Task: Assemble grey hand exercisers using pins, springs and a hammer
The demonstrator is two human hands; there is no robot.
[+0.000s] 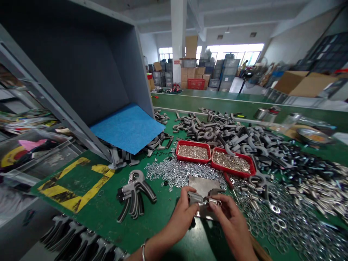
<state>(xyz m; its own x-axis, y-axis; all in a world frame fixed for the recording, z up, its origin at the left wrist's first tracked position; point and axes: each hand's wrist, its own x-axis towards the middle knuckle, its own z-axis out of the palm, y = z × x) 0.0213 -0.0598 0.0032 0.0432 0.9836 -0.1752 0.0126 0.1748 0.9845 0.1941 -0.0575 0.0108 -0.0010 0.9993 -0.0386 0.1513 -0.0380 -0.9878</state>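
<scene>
My left hand (182, 212) is closed around a grey grip handle (195, 198) in front of me. My right hand (231, 217) pinches a coiled metal spring (214, 201) at the handle's end; whether the two are joined I cannot tell. Below both hands lies a metal plate (203, 184) on the green table, partly covered by them. To the left, several hand grip exercisers (136, 194) with springs lie stacked together. Beyond the plate spreads a heap of small shiny nuts (168, 170).
Two red trays hold tiny metal parts, the left tray (178, 159) beside the right tray (254, 170). Grey handles (212, 130) are piled behind them. Rings (282, 224) and metal sleeves (323, 185) cover the right side. A large grey bin (130, 65) stands tipped at left over a blue sheet (127, 127).
</scene>
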